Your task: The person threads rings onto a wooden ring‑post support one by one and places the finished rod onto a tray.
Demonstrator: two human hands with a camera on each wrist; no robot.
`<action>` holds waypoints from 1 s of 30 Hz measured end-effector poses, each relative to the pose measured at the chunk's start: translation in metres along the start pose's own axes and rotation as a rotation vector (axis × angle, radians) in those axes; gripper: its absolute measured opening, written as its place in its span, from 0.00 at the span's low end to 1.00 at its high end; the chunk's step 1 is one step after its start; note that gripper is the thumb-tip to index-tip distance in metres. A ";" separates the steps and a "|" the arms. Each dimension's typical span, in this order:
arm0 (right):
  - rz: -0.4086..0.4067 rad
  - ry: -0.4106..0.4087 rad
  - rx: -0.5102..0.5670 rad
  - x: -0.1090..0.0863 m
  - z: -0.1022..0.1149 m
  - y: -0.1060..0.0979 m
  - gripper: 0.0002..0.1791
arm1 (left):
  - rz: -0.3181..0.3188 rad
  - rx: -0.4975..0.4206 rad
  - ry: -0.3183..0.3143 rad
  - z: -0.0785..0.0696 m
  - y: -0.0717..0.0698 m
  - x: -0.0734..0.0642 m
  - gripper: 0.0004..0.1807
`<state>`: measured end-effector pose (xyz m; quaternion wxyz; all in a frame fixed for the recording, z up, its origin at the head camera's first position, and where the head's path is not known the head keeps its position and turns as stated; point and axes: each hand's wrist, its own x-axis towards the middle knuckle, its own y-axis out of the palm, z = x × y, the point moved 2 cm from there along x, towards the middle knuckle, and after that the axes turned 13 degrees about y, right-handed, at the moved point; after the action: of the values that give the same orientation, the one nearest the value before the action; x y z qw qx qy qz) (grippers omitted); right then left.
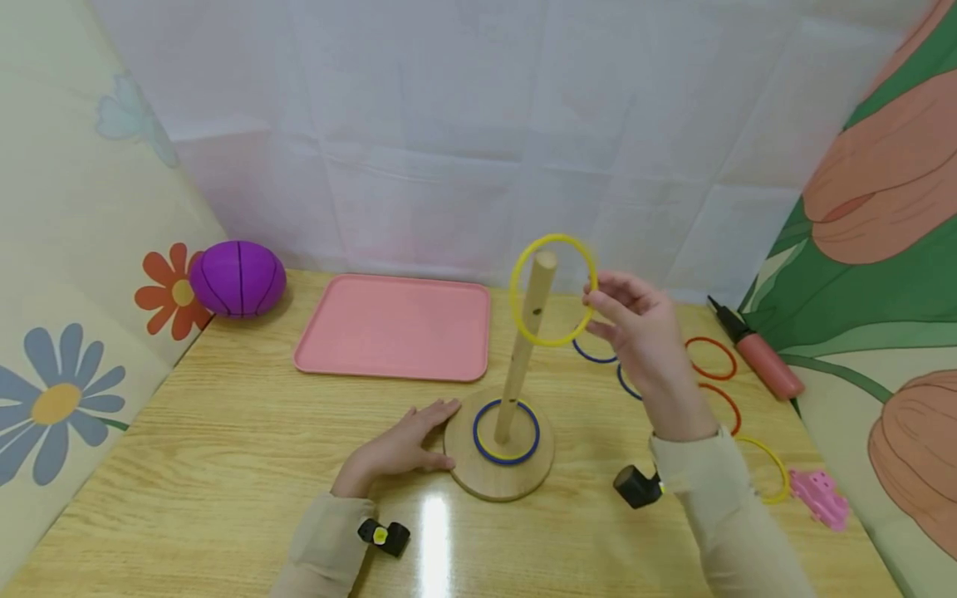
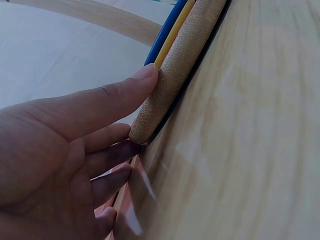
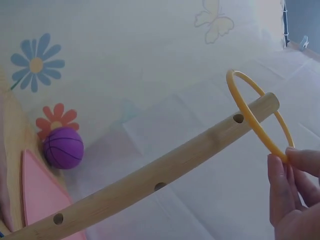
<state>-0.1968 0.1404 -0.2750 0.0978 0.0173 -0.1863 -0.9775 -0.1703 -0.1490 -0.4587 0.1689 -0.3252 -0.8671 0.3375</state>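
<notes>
My right hand (image 1: pixel 643 332) pinches a yellow ring (image 1: pixel 514 291) by its right edge. In the right wrist view this ring (image 3: pixel 256 126) encircles the upper end of the wooden post (image 3: pixel 135 181), just above its top hole. The post rises from a round wooden base (image 1: pixel 501 486). Around its foot lie a blue ring (image 1: pixel 506 463) and another yellow ring (image 2: pixel 175 34), mostly covered by the blue one. My left hand (image 1: pixel 399 444) rests at the base's left side. Its thumb and fingertips touch the rim, fingers spread and loosely extended.
A pink tray (image 1: pixel 404 328) and a purple ball (image 1: pixel 238 280) sit at the back left. On the right lie blue rings (image 1: pixel 596 360), two red rings (image 1: pixel 711 339), a yellow ring (image 1: pixel 785 477), a red-and-black hand pump (image 1: pixel 770 365) and a pink toy (image 1: pixel 821 498).
</notes>
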 end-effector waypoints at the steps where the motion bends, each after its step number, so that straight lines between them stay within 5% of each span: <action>1: -0.001 0.012 0.005 0.000 -0.001 0.000 0.17 | 0.000 0.000 0.001 0.000 0.000 0.000 0.46; 22: -0.054 0.206 -0.100 0.001 -0.043 -0.018 0.23 | -0.003 0.006 0.000 0.002 0.001 0.001 0.47; 30: -0.056 0.238 -0.154 0.003 -0.061 -0.027 0.16 | -0.005 -0.008 -0.001 0.003 0.001 0.001 0.47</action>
<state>-0.2002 0.1429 -0.3420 0.0931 0.1307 -0.0972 -0.9822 -0.1720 -0.1491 -0.4621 0.1681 -0.3237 -0.8693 0.3337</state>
